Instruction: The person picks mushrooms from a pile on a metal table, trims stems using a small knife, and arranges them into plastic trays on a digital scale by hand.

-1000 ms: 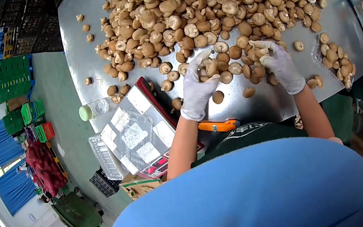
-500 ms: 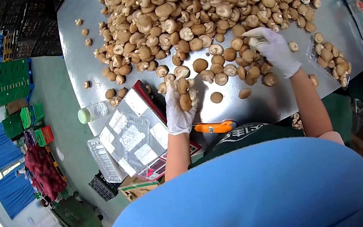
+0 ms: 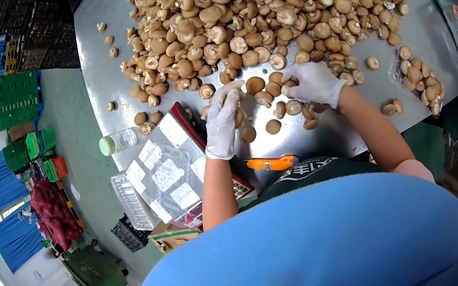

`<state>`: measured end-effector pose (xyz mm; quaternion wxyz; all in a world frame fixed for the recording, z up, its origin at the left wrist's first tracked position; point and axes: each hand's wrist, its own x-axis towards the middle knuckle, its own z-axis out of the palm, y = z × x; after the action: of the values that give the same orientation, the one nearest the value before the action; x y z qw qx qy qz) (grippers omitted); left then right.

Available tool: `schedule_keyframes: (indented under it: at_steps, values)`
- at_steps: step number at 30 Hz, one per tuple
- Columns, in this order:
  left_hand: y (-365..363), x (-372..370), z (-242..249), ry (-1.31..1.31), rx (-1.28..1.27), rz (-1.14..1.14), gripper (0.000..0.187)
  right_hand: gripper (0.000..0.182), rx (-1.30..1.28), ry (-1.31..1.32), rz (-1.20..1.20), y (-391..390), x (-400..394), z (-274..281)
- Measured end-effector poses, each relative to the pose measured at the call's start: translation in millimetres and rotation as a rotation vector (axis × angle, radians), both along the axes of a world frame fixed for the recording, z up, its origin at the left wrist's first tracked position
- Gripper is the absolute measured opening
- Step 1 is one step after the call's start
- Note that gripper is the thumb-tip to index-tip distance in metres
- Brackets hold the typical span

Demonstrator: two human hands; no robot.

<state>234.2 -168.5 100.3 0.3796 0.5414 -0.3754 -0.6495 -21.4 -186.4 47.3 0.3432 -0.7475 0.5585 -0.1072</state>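
Observation:
My left hand (image 3: 223,120), in a white glove, is turned on its side with curled fingers around shiitake mushrooms (image 3: 239,118) that show partly at its palm. Another mushroom (image 3: 248,134) lies on the metal table just below. To the right, my gloved right hand (image 3: 315,85) is closed with its fingertips at a mushroom (image 3: 290,81), largely covered by the glove. Between the hands rest several loose mushrooms (image 3: 263,99), brown caps and pale stems showing. A large heap of mushrooms (image 3: 231,14) rises beyond both hands.
On the left stand a clear jar with a pale green lid (image 3: 107,145) and a scale (image 3: 195,210) with clear plastic trays (image 3: 163,170). An orange-handled knife (image 3: 271,163) lies near the front edge. A filled tray of mushrooms (image 3: 421,78) sits at right.
My left hand has turned over from palm up, with mushrooms on it, to sideways. My right hand has moved left and nearer me from the heap's edge. Mushrooms between them have shifted.

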Motion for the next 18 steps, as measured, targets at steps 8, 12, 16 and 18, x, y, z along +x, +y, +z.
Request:
schedule_keyframes:
  at_steps: [8, 12, 16, 18]
  values:
    - [-66.2, -41.4, -43.6, -1.218, -0.83, -0.343, 0.035, 0.041, 0.577, -1.144, -0.332, 2.6, -43.1, 0.4]
    - [-83.0, -59.8, -49.5, -1.524, -0.726, -0.52, 0.031, 0.049, 0.582, -1.293, -0.413, 10.4, -48.0, -1.6]
    - [-78.2, -52.2, -48.4, -1.473, -0.745, -0.571, 0.035, 0.049, 0.799, -1.557, -0.45, 14.8, -52.1, 1.5]
    - [-70.2, -47.2, -43.7, -1.464, -0.77, -0.598, 0.036, 0.053, 0.813, -1.532, -0.5, 15.3, -47.4, 9.1]
